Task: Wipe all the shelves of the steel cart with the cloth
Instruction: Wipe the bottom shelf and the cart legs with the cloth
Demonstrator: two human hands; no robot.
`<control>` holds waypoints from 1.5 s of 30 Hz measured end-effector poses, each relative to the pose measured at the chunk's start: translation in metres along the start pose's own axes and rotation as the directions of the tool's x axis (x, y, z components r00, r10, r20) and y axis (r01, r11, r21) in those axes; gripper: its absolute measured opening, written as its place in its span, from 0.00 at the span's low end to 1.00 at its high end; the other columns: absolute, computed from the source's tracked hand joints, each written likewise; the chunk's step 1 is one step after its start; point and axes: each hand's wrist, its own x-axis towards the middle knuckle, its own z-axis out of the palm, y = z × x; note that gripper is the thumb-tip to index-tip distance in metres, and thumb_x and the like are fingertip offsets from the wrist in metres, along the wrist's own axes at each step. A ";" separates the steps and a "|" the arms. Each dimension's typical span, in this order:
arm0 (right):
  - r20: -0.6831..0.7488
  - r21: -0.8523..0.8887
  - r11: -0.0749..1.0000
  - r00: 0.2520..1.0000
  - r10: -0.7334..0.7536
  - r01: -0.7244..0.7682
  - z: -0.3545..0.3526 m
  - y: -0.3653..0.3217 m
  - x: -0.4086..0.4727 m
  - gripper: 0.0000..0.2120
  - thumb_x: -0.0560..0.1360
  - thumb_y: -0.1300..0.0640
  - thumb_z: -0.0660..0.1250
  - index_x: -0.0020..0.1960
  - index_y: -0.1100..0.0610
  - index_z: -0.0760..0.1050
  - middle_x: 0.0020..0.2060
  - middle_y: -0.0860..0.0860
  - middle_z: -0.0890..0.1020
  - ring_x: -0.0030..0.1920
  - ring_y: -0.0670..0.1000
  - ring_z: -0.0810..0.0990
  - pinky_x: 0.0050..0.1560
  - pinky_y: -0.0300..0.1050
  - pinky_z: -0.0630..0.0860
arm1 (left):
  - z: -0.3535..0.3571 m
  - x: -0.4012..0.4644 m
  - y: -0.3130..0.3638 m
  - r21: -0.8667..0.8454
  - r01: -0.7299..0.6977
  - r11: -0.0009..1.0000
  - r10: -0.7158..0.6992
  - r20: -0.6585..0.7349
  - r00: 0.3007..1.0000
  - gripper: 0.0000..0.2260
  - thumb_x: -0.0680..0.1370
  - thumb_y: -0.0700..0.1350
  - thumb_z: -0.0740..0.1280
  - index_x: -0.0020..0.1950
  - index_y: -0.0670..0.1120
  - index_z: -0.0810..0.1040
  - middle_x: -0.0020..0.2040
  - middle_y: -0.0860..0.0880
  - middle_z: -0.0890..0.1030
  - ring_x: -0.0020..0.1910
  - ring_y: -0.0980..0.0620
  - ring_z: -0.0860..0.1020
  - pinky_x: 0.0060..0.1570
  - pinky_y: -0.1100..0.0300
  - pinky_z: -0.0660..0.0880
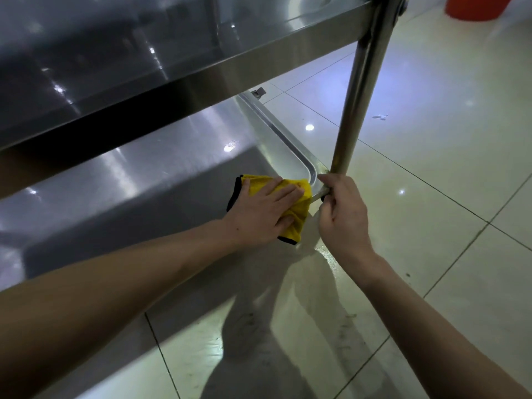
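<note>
On a tiled kitchen floor (431, 139), my flat left hand (259, 211) presses the cloth (293, 208) onto the cart's bottom shelf (172, 174); right hand (342, 214) grips the leg (357, 90). Pushing hard could roll the cart.

The cloth (290, 208) is coloured bright yellow and edged in black. The cart shelves (161, 180) are finished in plain silver-grey steel, while the floor tiles (431, 145) are pale cream, lined with dark grout. An orange-red bucket (475, 7) is seen.

Dim, bluish light. Overhead lamps glare as white spots on the steel shelves (161, 180) and glossy floor tiles (431, 139). Arm shadows fall on the floor; wide-angle bending and softness at edges.
</note>
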 end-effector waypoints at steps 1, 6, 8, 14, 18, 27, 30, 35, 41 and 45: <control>0.029 -0.017 1.000 0.999 0.022 -0.021 0.001 0.003 0.000 0.22 0.74 0.72 0.59 0.65 0.61 0.77 0.58 0.53 0.79 0.57 0.55 0.78 0.62 0.46 0.75 | 0.001 -0.002 -0.001 0.016 -0.007 1.000 0.007 -0.008 1.000 0.26 0.85 0.60 0.51 0.82 0.56 0.51 0.83 0.56 0.54 0.82 0.50 0.49 0.71 0.27 0.54; 0.051 -0.056 0.992 0.992 0.112 -0.109 0.001 0.008 0.008 0.24 0.72 0.73 0.60 0.68 0.64 0.75 0.59 0.55 0.77 0.57 0.56 0.77 0.60 0.26 0.65 | 0.007 -0.015 -0.007 0.050 -0.027 0.998 0.029 -0.053 0.998 0.27 0.83 0.60 0.50 0.82 0.56 0.52 0.82 0.56 0.56 0.81 0.50 0.52 0.70 0.28 0.58; 0.068 -0.062 0.990 0.989 0.128 -0.124 0.000 0.009 0.009 0.25 0.73 0.73 0.61 0.69 0.63 0.74 0.60 0.55 0.77 0.58 0.53 0.77 0.60 0.28 0.66 | 0.008 -0.020 -0.009 0.048 -0.023 0.999 0.025 -0.044 0.999 0.27 0.84 0.60 0.50 0.82 0.56 0.53 0.82 0.56 0.57 0.81 0.49 0.53 0.70 0.29 0.58; 0.133 -0.158 0.985 0.987 0.089 -0.068 -0.003 0.014 0.007 0.24 0.73 0.72 0.63 0.68 0.60 0.75 0.62 0.53 0.76 0.61 0.55 0.77 0.61 0.41 0.71 | 0.012 -0.052 -0.020 0.073 -0.028 0.997 0.034 -0.085 0.996 0.26 0.83 0.60 0.52 0.81 0.55 0.59 0.80 0.55 0.62 0.79 0.49 0.59 0.68 0.33 0.62; 0.234 -0.207 0.971 0.970 -0.068 0.118 0.008 0.006 -0.007 0.24 0.70 0.70 0.61 0.64 0.62 0.80 0.62 0.56 0.80 0.65 0.57 0.77 0.68 0.48 0.73 | 0.013 -0.067 -0.024 0.068 -0.017 0.998 0.021 -0.059 0.998 0.27 0.83 0.60 0.51 0.81 0.54 0.59 0.81 0.55 0.62 0.80 0.48 0.60 0.68 0.32 0.62; 0.361 -0.260 0.932 0.921 -0.148 0.252 0.016 0.004 -0.014 0.26 0.67 0.66 0.57 0.61 0.61 0.83 0.57 0.55 0.83 0.58 0.57 0.80 0.66 0.53 0.76 | 0.011 -0.084 -0.031 0.118 -0.017 0.993 0.018 -0.005 1.000 0.28 0.83 0.60 0.50 0.82 0.54 0.58 0.81 0.54 0.60 0.79 0.48 0.59 0.65 0.34 0.64; 0.347 -0.259 0.933 0.925 -0.151 0.250 0.018 0.005 -0.016 0.27 0.66 0.69 0.59 0.61 0.61 0.83 0.58 0.56 0.83 0.58 0.58 0.80 0.66 0.55 0.76 | 0.014 -0.112 -0.042 0.122 -0.024 0.992 0.026 -0.018 0.999 0.27 0.84 0.60 0.51 0.82 0.54 0.56 0.82 0.55 0.58 0.80 0.49 0.57 0.67 0.34 0.62; 0.299 -0.269 0.939 0.946 -0.128 0.212 0.023 0.007 -0.021 0.25 0.68 0.73 0.63 0.62 0.60 0.83 0.59 0.56 0.83 0.59 0.59 0.80 0.66 0.54 0.76 | 0.016 -0.178 -0.063 0.113 -0.020 0.993 0.023 -0.029 0.999 0.26 0.85 0.59 0.54 0.82 0.52 0.60 0.81 0.53 0.61 0.80 0.48 0.58 0.69 0.35 0.63; 0.224 -0.256 0.947 0.965 -0.135 0.192 0.032 0.001 -0.029 0.21 0.71 0.66 0.61 0.61 0.63 0.83 0.59 0.58 0.83 0.59 0.61 0.80 0.66 0.56 0.76 | 0.023 -0.263 -0.076 0.040 0.061 0.997 -0.056 -0.128 0.990 0.26 0.84 0.57 0.54 0.82 0.53 0.57 0.82 0.53 0.59 0.81 0.47 0.57 0.73 0.34 0.60; 0.245 -0.169 0.927 0.925 -0.290 0.336 0.044 -0.029 -0.046 0.19 0.72 0.64 0.61 0.60 0.62 0.83 0.60 0.58 0.82 0.59 0.61 0.79 0.65 0.58 0.75 | 0.025 -0.259 -0.074 0.056 0.095 0.994 -0.089 -0.103 0.991 0.26 0.85 0.58 0.53 0.83 0.54 0.56 0.83 0.54 0.57 0.81 0.49 0.56 0.74 0.37 0.57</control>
